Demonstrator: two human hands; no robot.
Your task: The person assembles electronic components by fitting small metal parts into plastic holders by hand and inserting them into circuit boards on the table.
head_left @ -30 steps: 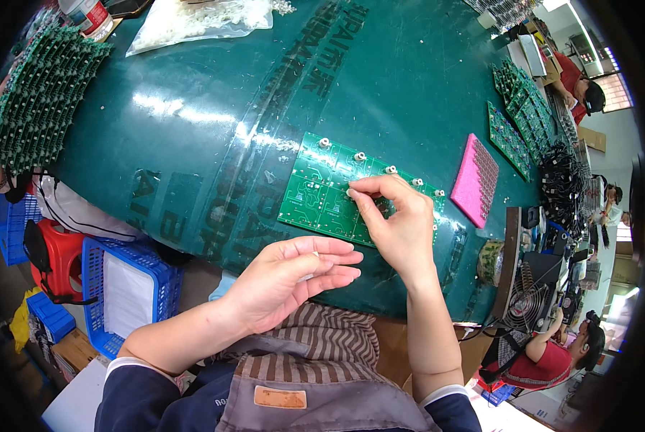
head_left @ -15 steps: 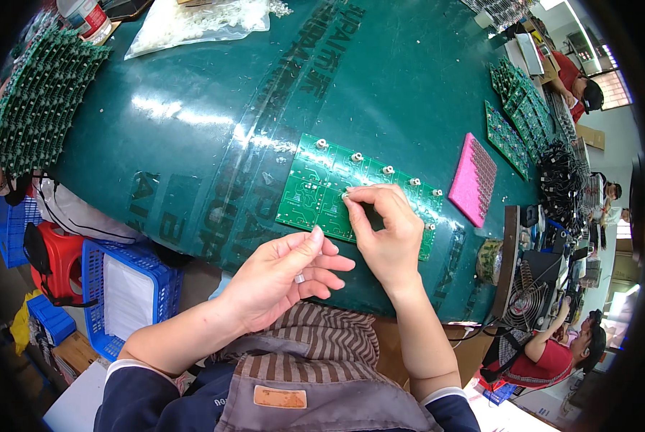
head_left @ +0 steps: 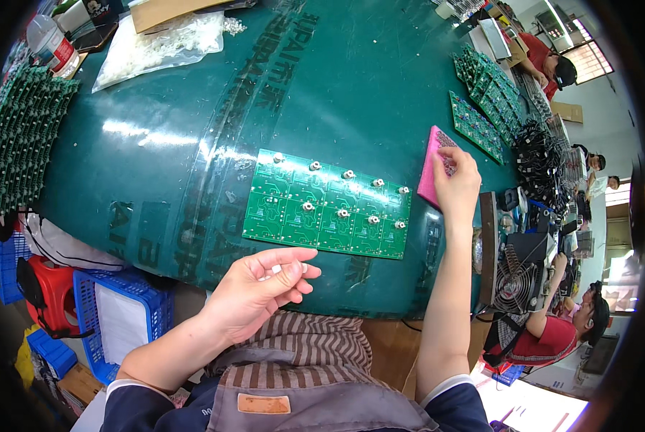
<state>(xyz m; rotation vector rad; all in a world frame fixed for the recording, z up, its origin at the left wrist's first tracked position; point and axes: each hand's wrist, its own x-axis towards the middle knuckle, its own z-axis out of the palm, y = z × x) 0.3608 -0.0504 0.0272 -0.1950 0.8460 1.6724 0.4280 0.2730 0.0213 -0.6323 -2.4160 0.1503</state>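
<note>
A green circuit board panel point(head_left: 272, 229) lies on the table in front of me. Small round metal parts stand upright along its far row and on most of its near row; the near-left section carries none. To its right lies a pink foam block point(head_left: 428, 176) with rows of small dark pieces. My right hand point(head_left: 458, 180) is over this block, thumb and fingers bent together at its surface; what they pinch is hidden. My left hand point(head_left: 265, 288) hovers just off the panel's near edge, fingers curled around small white pieces point(head_left: 276, 268).
Stacked circuit boards point(head_left: 23, 137) rise at the left, near a bottle point(head_left: 52, 47) and a bag of white parts point(head_left: 160, 50). More boards point(head_left: 488, 93), black cables point(head_left: 545, 173) and a fan point(head_left: 517, 277) crowd the right. Blue baskets point(head_left: 124, 317) stand below the left edge. Other people sit at right.
My right hand has left the panel and moved right to the pink foam. A metal part stands where its fingertips were. The left hand's fingers have curled in. The whole view has shifted.
</note>
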